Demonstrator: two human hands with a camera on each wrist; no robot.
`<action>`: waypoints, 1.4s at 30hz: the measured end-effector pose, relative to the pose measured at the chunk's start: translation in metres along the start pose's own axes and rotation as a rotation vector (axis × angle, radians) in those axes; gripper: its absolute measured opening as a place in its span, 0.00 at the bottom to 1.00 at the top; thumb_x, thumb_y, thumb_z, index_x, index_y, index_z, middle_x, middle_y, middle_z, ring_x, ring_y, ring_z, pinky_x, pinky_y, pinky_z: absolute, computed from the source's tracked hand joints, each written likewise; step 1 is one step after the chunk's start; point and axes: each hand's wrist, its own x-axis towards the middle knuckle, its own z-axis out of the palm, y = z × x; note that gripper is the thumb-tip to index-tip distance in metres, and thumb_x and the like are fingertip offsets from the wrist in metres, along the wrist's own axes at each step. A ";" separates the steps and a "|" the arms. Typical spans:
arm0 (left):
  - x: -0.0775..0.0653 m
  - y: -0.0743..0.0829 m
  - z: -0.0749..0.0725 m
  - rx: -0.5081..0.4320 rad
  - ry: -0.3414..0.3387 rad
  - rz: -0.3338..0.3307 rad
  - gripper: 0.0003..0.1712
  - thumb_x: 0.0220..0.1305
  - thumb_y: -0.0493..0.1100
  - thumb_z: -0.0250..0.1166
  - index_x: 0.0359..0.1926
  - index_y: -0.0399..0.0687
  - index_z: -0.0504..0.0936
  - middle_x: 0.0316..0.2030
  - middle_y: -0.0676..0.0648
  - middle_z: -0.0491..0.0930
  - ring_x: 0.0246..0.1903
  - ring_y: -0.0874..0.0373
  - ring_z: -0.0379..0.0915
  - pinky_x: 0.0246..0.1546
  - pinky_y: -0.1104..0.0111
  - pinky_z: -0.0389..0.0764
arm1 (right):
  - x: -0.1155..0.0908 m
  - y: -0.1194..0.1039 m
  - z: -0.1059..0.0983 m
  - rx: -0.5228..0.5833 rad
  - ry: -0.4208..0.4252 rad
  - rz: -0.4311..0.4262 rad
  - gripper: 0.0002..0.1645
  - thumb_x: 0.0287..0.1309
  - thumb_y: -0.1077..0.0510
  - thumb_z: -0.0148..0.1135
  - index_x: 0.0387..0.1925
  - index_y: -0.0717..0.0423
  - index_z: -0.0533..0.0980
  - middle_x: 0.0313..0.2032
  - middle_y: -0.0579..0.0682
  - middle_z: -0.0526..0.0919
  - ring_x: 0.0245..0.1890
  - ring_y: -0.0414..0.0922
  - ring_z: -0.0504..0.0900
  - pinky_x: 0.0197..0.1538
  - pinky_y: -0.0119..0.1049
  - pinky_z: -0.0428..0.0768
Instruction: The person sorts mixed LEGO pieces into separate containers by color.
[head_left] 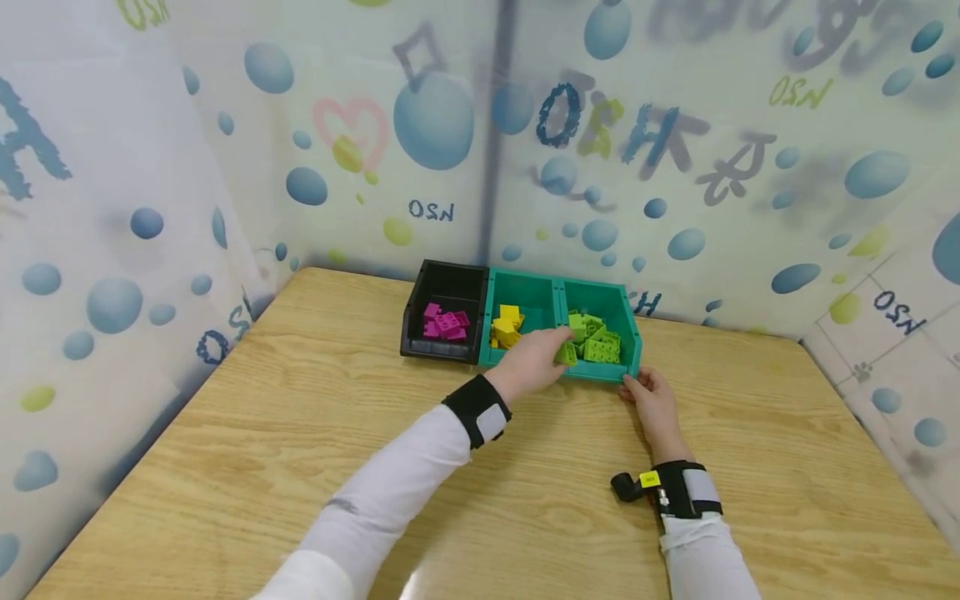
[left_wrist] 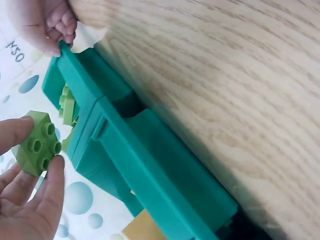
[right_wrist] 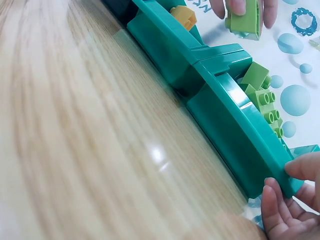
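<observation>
In the left wrist view, a light green toy building brick (left_wrist: 36, 145) with round studs is pinched between the thumb and fingers of my left hand (head_left: 531, 362). It is held above the front of the teal bins, near the divider. More light green bricks (head_left: 602, 347) lie heaped in the right teal bin (head_left: 632, 329). My right hand (head_left: 656, 410) pinches that bin's front right corner, thumb on the rim and fingers below, as the right wrist view shows. Yellow bricks (head_left: 510, 317) lie in the left teal bin (head_left: 525, 287), partly hidden behind my left hand.
A black bin (head_left: 438, 351) with magenta bricks (head_left: 447, 323) stands against the teal bins' left side. All the bins rest near the back of a wooden table (head_left: 562, 492). Behind the table hangs a patterned sheet (head_left: 465, 183).
</observation>
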 end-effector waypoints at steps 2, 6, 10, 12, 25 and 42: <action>0.003 -0.001 0.004 0.013 0.015 0.002 0.27 0.63 0.40 0.64 0.61 0.42 0.70 0.55 0.45 0.77 0.50 0.55 0.76 0.52 0.69 0.76 | 0.000 0.000 0.000 0.006 0.001 -0.005 0.19 0.69 0.60 0.48 0.55 0.70 0.64 0.37 0.46 0.68 0.30 0.25 0.75 0.40 0.18 0.75; 0.009 -0.004 0.011 0.034 0.022 -0.012 0.28 0.62 0.43 0.65 0.62 0.45 0.70 0.56 0.47 0.77 0.52 0.57 0.76 0.52 0.71 0.75 | 0.000 -0.001 0.000 -0.003 0.002 -0.001 0.20 0.69 0.59 0.47 0.55 0.70 0.63 0.38 0.47 0.69 0.30 0.25 0.75 0.40 0.17 0.75; 0.015 -0.005 0.016 0.039 0.019 -0.023 0.29 0.61 0.44 0.65 0.62 0.45 0.70 0.53 0.48 0.79 0.49 0.58 0.77 0.49 0.71 0.76 | -0.001 -0.001 -0.001 -0.017 -0.002 0.007 0.21 0.70 0.58 0.47 0.56 0.70 0.63 0.39 0.47 0.69 0.31 0.24 0.74 0.40 0.17 0.74; 0.017 -0.005 0.017 0.070 0.024 -0.019 0.29 0.61 0.45 0.65 0.62 0.46 0.70 0.51 0.49 0.80 0.47 0.58 0.77 0.48 0.71 0.76 | -0.001 -0.002 0.000 -0.016 -0.004 0.006 0.21 0.70 0.59 0.47 0.56 0.70 0.63 0.39 0.47 0.69 0.31 0.25 0.74 0.40 0.17 0.74; 0.027 -0.004 0.027 0.310 0.110 0.059 0.23 0.58 0.50 0.66 0.53 0.49 0.76 0.47 0.50 0.75 0.47 0.57 0.72 0.50 0.70 0.73 | 0.001 0.002 0.001 -0.002 0.011 -0.001 0.18 0.68 0.60 0.48 0.53 0.69 0.64 0.35 0.44 0.70 0.30 0.26 0.75 0.39 0.18 0.75; 0.032 -0.002 0.042 0.689 0.136 0.028 0.26 0.64 0.58 0.57 0.63 0.64 0.72 0.52 0.54 0.72 0.53 0.59 0.66 0.53 0.64 0.65 | 0.001 0.001 0.001 -0.012 0.017 0.013 0.22 0.69 0.58 0.48 0.57 0.69 0.63 0.39 0.47 0.71 0.30 0.25 0.75 0.39 0.17 0.74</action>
